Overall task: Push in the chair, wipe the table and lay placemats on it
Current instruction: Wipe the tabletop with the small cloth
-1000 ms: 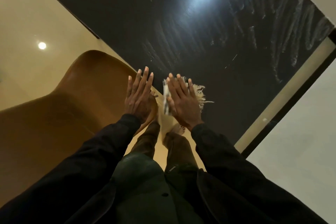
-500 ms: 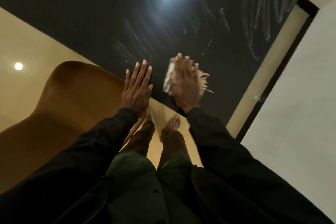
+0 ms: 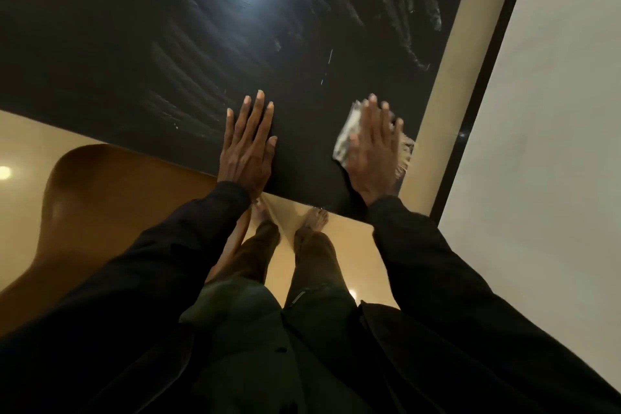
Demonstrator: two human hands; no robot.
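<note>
**Both hands flat on the dark table, cloth under the right**

The black table (image 3: 168, 44) filled the upper half of the frame, with pale smears toward the upper right and a lamp's glare at top centre. The left hand (image 3: 247, 148) lay flat on it at centre, fingers straight and close together, holding nothing. Right of centre, near the table's corner, the right hand (image 3: 373, 151) pressed a pale fringed cloth (image 3: 346, 141) onto the top with straight, spread fingers, not curled round it. The brown chair (image 3: 111, 198) stood at lower left, against the table's near edge.
</note>
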